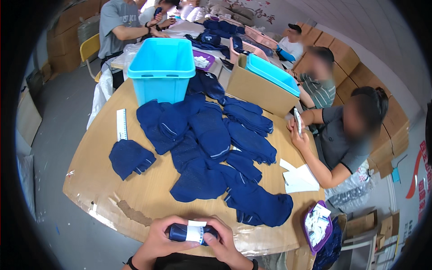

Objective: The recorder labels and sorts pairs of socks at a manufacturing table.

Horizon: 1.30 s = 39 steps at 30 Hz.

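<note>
Pinching a navy roll [178,232] by the near edge of the surface [96,180] with left hand [158,236] and right hand [227,246] fingers [222,226], its white band [194,234] seemingly nearly on, sock pile [209,132] mid-surface probably left.

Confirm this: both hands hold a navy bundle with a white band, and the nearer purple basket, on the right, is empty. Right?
No: the head view shows white slips in the nearer purple basket. The left hand and right hand do hold the white-banded navy bundle.
</note>
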Tool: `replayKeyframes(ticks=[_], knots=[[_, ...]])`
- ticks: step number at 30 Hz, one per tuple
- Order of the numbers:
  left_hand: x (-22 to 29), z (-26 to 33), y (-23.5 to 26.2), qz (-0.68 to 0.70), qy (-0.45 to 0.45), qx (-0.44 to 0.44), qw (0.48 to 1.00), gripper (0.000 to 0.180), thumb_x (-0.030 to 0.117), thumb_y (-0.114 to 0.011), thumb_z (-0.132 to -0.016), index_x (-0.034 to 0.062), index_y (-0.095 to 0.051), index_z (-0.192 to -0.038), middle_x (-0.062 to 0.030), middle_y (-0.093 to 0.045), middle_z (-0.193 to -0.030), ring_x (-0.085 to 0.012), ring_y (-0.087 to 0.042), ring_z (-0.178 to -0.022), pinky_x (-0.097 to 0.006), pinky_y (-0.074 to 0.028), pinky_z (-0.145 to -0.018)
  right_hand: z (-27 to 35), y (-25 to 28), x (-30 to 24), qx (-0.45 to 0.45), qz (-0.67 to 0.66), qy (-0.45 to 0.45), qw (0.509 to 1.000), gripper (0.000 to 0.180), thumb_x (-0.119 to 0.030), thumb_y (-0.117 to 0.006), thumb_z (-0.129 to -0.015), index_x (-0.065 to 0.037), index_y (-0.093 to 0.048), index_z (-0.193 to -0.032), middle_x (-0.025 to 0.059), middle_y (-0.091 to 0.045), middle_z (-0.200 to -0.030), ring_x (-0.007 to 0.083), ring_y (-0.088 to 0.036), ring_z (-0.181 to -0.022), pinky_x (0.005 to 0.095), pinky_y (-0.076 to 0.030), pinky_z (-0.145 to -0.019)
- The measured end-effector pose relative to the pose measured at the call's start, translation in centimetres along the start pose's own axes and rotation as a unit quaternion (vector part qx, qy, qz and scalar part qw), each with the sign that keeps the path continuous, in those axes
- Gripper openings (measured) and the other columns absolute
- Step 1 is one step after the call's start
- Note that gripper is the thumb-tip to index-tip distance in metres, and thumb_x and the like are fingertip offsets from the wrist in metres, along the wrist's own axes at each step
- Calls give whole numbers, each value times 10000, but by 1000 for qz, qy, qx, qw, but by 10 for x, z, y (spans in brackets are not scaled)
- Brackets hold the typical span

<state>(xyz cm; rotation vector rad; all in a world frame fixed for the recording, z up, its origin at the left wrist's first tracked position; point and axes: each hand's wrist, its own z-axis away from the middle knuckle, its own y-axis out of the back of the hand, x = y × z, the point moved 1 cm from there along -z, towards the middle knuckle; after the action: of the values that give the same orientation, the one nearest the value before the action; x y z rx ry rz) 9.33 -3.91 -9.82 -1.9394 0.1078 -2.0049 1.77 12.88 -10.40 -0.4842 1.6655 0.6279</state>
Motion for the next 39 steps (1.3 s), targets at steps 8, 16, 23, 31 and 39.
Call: replayKeyframes(ticks=[8, 16, 23, 31, 39], knots=[[-9, -2, 2, -45, -44, -29, 998, 394, 8, -844, -685, -39, -622, -1007, -66, -683, -905, -76, -623, -828, -233, -508, -723, 2, -1, 6, 11, -8, -20, 1000, 273, -119, -667, -874, 50, -620, -1082, 102, -595, -991, 153, -572, -892, 255, -448, -759], [-9, 2, 4, -42, -60, -26, 997, 383, 28, -848, -685, -31, -632, -996, -56, -680, -892, -74, -617, -805, -227, -500, -713, 10, -6, 10, 55, -35, 6, 998, 228, -72, -730, -823, 40, -666, -1012, 101, -595, -1024, 146, -596, -919, 252, -490, -738], [-9, 0, 6, -72, -48, -64, 994, 396, 61, -864, -662, -22, -643, -979, -64, -672, -874, -82, -619, -794, -227, -492, -687, 10, 0, 18, 84, -86, 12, 993, 133, -25, -736, -810, 40, -700, -920, 110, -603, -1043, 140, -617, -887, 238, -502, -724], [-9, 3, 1, -97, -68, -37, 992, 377, 69, -867, -661, -21, -649, -954, -65, -673, -858, -82, -620, -790, -229, -494, -690, 12, -2, 12, 106, -50, 28, 993, 91, 27, -720, -806, 77, -687, -874, 121, -600, -995, 127, -594, -820, 228, -470, -686], [-10, 2, 3, -102, -65, -50, 991, 396, 80, -869, -660, -19, -646, -972, -71, -678, -875, -88, -623, -799, -235, -497, -703, 13, -3, 13, 117, -35, 23, 992, 128, -18, -749, -802, 48, -699, -901, 103, -626, -960, 112, -596, -807, 218, -469, -670]])
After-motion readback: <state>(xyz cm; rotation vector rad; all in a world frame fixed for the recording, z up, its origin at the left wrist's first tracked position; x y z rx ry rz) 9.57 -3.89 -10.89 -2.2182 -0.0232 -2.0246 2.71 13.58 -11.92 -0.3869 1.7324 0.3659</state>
